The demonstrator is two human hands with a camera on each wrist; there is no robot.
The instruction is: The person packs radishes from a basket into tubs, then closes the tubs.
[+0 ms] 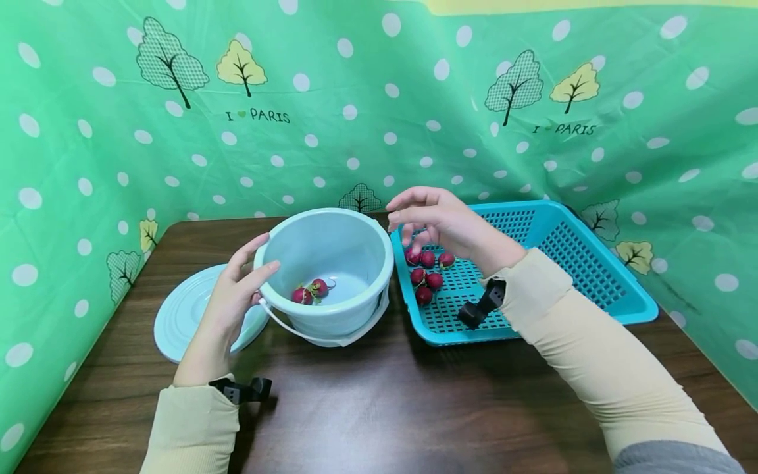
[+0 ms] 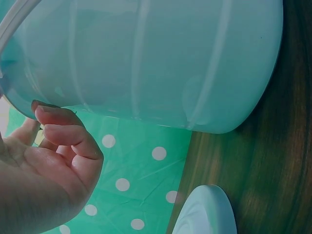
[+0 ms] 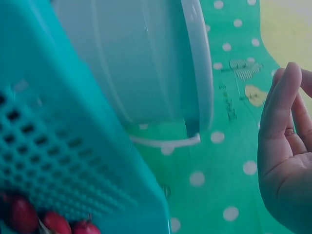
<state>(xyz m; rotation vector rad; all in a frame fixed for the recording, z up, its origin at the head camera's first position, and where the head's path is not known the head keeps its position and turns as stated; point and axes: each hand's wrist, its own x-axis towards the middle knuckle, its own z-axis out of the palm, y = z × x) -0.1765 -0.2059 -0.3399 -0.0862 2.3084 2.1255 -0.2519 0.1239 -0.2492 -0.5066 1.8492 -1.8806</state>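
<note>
A pale blue bucket (image 1: 331, 322) stands on the table with two red radishes (image 1: 319, 288) on its floor. My left hand (image 1: 227, 296) grips the bucket's left rim, the thumb over the inner side and the fingers outside; in the left wrist view, curled fingers (image 2: 73, 134) lie against the bucket's wall. Between bucket and basket, my right hand (image 1: 444, 220) is raised over the left edge of a blue perforated basket (image 1: 592, 263). Its fingers are loosely bent, and nothing shows between them in the right wrist view. Several radishes (image 1: 434, 281) lie at the basket's left end.
A round pale blue lid (image 1: 186, 313) lies on the table left of the bucket, partly behind the left forearm. The bucket's white handle (image 1: 343, 341) hangs down in front. A green dotted cloth (image 1: 379, 99) rises behind the dark wooden table (image 1: 379, 408).
</note>
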